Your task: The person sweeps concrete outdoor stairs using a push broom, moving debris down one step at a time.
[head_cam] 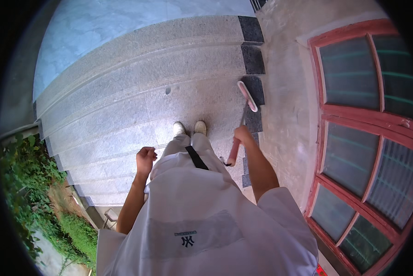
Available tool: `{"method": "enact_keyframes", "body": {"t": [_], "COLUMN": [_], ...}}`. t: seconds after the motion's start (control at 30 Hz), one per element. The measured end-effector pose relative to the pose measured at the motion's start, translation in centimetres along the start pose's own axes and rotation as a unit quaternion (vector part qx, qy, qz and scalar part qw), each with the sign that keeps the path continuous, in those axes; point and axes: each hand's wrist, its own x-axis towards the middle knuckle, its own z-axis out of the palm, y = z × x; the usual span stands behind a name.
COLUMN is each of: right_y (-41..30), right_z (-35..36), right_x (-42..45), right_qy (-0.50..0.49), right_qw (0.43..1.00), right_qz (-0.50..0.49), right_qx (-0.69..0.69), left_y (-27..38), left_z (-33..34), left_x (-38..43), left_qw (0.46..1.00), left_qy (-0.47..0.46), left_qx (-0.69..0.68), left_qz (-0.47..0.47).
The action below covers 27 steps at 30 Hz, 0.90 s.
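Observation:
My right hand (242, 134) grips a long-handled cleaning tool (234, 151) by its pink handle. A thin grey shaft runs from the hand to the tool's oblong pink and white head (247, 96). That head appears in front of the dark stone border (254, 85) at the right side of the steps; whether it touches the stone cannot be told. My left hand (146, 159) hangs beside my left thigh with fingers curled, and no object shows in it. Both pale shoes (189, 128) stand on the grey stone steps (192, 100).
Several steps span the view, with a smooth pale floor (130, 17) beyond them. A plastered wall (285, 103) with red-framed windows (341, 112) rises close on my right. Green plants (30, 179) grow past the steps' left edge. A small dark spot (167, 90) marks one step.

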Motion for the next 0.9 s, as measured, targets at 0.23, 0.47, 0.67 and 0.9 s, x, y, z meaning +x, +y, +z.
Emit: {"method": "enact_keyframes", "body": {"t": [0.23, 0.47, 0.67, 0.9], "right_y": [-4.7, -3.1, 0.0, -0.9], "right_z": [3.5, -2.1, -8.2, -12.6], "right_x": [-7.5, -11.7, -12.8, -17.5], "right_qy": [-0.148, -0.165, -0.199, -0.049], "right_qw": [0.978, 0.906, 0.927, 0.916], "right_qz": [0.053, 0.154, 0.152, 0.188], "right_qx": [0.139, 0.359, 0.279, 0.351], "left_y": [-1.2, 0.2, 1.2, 1.4], "left_z": [0.5, 2.8, 4.9, 5.0], "left_x": [-0.1, 1.1, 1.6, 0.7], "left_qw": [1.000, 0.999, 0.997, 0.998], "left_qy": [0.004, -0.030, -0.064, -0.041], "left_qx": [0.027, 0.020, 0.027, 0.016], "left_qz": [-0.002, 0.020, 0.036, 0.038]}}
